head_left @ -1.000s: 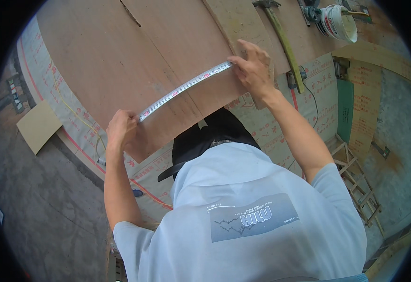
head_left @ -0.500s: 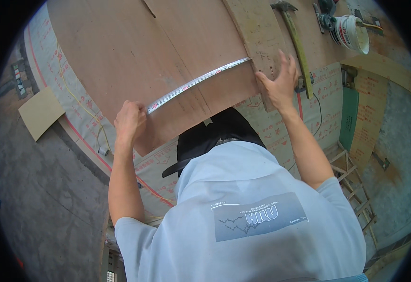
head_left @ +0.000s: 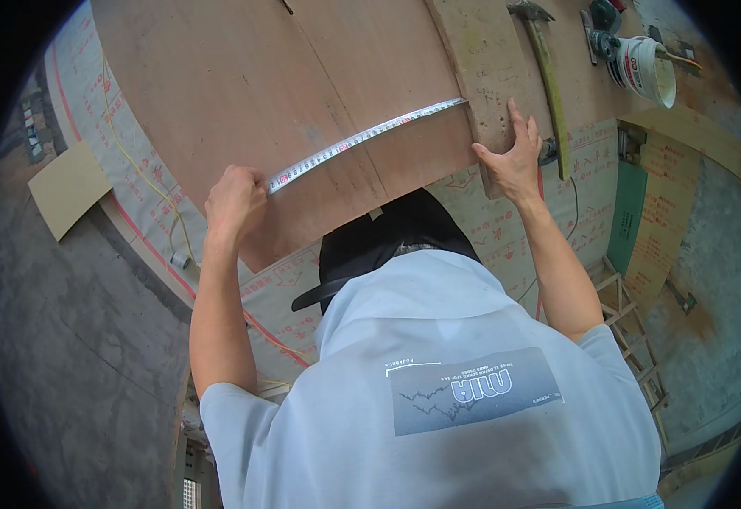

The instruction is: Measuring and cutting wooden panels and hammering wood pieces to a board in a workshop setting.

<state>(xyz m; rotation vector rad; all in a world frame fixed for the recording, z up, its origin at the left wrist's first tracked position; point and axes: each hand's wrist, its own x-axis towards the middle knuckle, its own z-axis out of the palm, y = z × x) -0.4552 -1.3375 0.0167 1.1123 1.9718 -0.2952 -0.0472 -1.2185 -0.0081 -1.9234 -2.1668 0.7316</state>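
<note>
A tape measure (head_left: 362, 136) stretches across a reddish-brown plywood sheet (head_left: 218, 93). Its near-left end goes into my left hand (head_left: 236, 202), whose fingers are closed round it, hiding the case. The far end of the blade meets the edge of a thick, worn plank (head_left: 482, 68) lying on the sheet. My right hand (head_left: 516, 161) rests at the near end of that plank, thumb and fingers spread, with the thumb by the plank's left edge. Right of the plank lies a hammer (head_left: 548, 85) with a yellowish wooden handle.
A white bucket (head_left: 642, 72) lies tipped at the far right beside an angle grinder (head_left: 603, 41). Printed sheeting (head_left: 133, 153) covers the floor around the bench, with a yellow cord (head_left: 145, 174) on it. A square board (head_left: 69, 191) lies left; a wooden ladder (head_left: 633, 339) is lower right.
My right hand has come down onto the plank's near end, its fingers lower than before. My left hand still holds the tape. The whole view has shifted slightly.
</note>
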